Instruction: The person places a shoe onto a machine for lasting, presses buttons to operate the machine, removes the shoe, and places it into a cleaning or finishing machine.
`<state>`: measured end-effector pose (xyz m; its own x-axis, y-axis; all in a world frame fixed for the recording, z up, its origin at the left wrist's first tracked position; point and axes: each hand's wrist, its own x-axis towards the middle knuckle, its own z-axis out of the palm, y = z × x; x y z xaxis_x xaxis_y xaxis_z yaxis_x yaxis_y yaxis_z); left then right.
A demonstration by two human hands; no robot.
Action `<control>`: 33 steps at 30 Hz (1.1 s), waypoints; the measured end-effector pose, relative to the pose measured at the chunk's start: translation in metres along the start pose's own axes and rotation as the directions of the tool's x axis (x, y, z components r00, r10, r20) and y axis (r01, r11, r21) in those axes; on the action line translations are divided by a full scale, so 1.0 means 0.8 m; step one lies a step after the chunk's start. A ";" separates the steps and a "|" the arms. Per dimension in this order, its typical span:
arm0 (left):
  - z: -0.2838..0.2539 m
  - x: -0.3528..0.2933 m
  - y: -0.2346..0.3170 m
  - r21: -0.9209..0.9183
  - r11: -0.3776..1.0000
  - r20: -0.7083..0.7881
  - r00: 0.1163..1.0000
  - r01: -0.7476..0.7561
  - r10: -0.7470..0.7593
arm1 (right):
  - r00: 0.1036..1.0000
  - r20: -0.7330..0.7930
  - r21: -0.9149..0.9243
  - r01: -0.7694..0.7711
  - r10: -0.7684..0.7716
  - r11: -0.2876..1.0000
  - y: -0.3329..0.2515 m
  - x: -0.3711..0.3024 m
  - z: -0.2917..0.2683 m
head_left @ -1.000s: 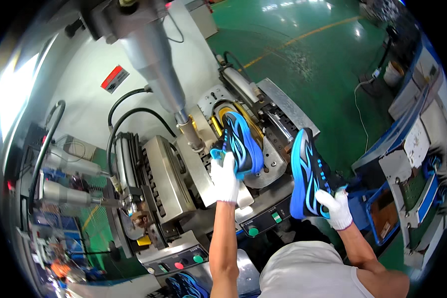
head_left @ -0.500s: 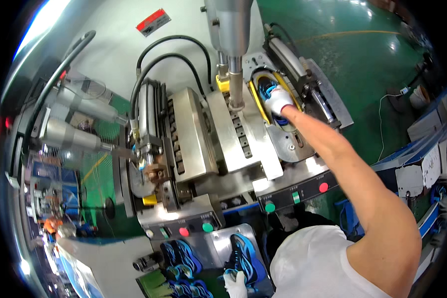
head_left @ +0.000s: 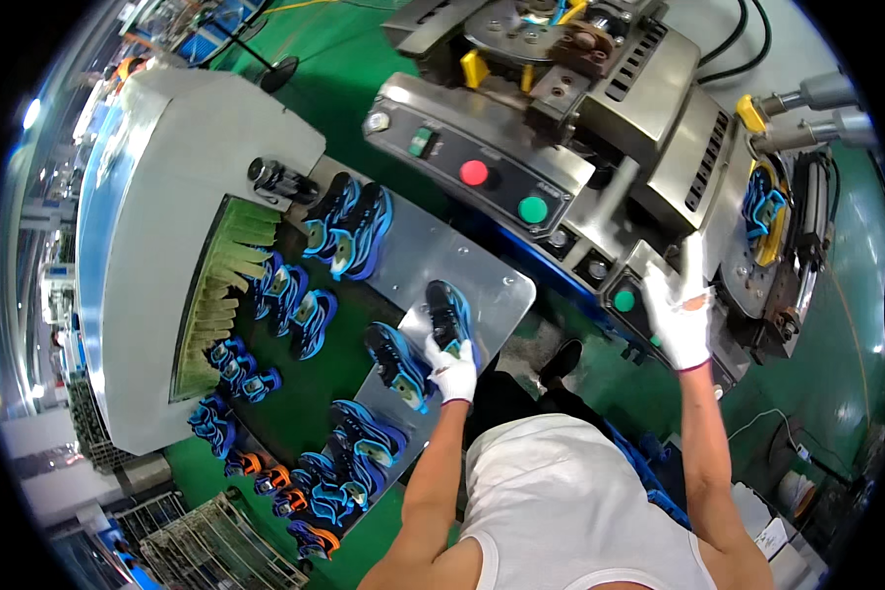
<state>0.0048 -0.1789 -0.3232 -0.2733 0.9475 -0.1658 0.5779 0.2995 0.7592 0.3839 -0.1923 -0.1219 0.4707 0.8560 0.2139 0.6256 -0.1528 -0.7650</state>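
Note:
My left hand (head_left: 452, 372), in a white glove, grips the heel end of a black and blue sports shoe (head_left: 448, 307) on the metal shelf. Beside it, another black and blue shoe (head_left: 397, 362) lies near my left wrist. My right hand (head_left: 680, 313), also gloved, is over the front of the machine with its fingers stretched out and nothing in them. A green button (head_left: 624, 300) on the right control panel is close to its fingers. One blue shoe (head_left: 760, 203) sits in the yellow-edged holder of the machine's right station, away from both hands.
More shoes (head_left: 362, 231) stand on the metal shelf (head_left: 472, 261). Several blue and orange ones (head_left: 273, 480) line the dark conveyor, beside a grey housing (head_left: 147, 265) with a fringed green curtain (head_left: 221, 295). The left control panel (head_left: 462, 162) carries red and green buttons.
My view has swung left toward the shelf and conveyor. The right hand has come away from the shoe in the right station, back toward the control panel. The left hand remains at a shelf shoe.

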 end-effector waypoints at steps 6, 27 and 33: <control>-0.095 -0.022 0.008 -0.405 0.914 0.141 0.986 -0.023 0.087 | 0.926 0.377 -0.677 0.274 0.001 0.684 0.014 -0.043 0.106; -0.117 0.076 -0.030 0.119 0.992 0.474 0.880 -0.044 -0.018 | 0.713 0.336 -0.073 -0.632 0.615 0.772 -0.086 -0.229 0.342; -0.062 -0.080 0.072 -0.137 0.955 0.801 0.537 -0.265 0.264 | 0.492 0.057 0.092 -0.869 0.869 0.486 -0.044 -0.353 0.119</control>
<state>0.0172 -0.2276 -0.2377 0.6217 0.6773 -0.3934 0.5189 0.0199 0.8546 0.1698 -0.3821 -0.2131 0.7395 0.3162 -0.5942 -0.1628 -0.7726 -0.6137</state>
